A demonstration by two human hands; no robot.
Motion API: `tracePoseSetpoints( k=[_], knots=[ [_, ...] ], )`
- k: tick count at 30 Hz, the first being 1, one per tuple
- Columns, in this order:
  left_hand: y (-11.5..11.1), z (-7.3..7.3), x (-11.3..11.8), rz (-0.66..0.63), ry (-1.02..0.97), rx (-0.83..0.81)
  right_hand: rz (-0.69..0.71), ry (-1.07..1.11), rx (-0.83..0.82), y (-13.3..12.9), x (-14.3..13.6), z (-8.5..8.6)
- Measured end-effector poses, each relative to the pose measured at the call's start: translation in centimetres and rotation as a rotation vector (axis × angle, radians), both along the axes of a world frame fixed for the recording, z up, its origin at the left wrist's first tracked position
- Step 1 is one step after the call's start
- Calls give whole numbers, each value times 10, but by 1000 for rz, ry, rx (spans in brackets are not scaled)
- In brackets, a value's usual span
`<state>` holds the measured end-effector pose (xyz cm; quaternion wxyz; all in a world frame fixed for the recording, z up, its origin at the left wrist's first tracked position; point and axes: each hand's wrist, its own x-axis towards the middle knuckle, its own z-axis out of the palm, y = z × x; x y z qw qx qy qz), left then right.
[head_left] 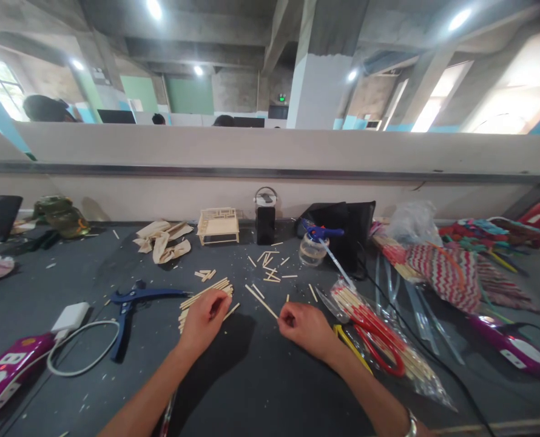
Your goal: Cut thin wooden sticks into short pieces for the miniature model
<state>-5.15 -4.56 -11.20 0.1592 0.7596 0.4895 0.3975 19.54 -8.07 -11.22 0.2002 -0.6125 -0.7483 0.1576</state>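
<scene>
My left hand (pixel 206 317) rests with curled fingers over a pile of thin wooden sticks (pixel 213 285) on the dark table; what its fingers hold is hidden. To the right, my right hand (pixel 307 328) has its thumb and fingers pinched together at the lower end of a long stick (pixel 261 301); whether it grips the stick is hard to tell. Short stick pieces (pixel 270 272) are scattered beyond the hands. A small model bench made of sticks (pixel 218 226) stands upright farther back.
Blue pliers (pixel 128 298) and a purple power strip (pixel 17 370) lie left. At right are a blue glue gun (pixel 323 233) on a glass jar (pixel 312 252), red-handled scissors (pixel 383 352), bagged sticks (pixel 401 346) and a black cable. A phone (pixel 265 226) stands at the back.
</scene>
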Motion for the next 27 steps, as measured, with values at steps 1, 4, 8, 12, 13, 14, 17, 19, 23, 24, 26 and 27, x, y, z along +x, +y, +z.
tracePoseSetpoints(
  k=[1,4,8,12,13,14,17,19,23,24,26,27],
  knots=[
    [-1,-1,1,-9,-6,-16,-14,76,-15,0,-1,3],
    [-1,1,4,-8,-54,-70,-20,355,-111,5,-3,16],
    [24,13,-6,63,-161,-200,-41,675,-263,25,-15,31],
    [84,32,-28,200,-298,-246,-108,956,-235,70,-50,35],
    [101,35,-34,251,-347,-259,-110,1042,-242,84,-62,34],
    [118,38,-39,312,-400,-284,-112,1114,-261,98,-75,32],
    [160,40,-48,394,-449,-319,-92,1193,-287,139,-109,26],
    [180,38,-51,414,-469,-364,-92,1206,-290,164,-127,22],
    [203,30,-55,462,-502,-384,-91,1208,-283,203,-150,15],
    [208,29,-57,474,-508,-368,-89,1208,-284,210,-153,13],
    [217,27,-60,477,-516,-332,-81,1211,-293,222,-160,8],
    [221,27,-61,465,-518,-317,-76,1214,-300,227,-163,5]
  ],
)
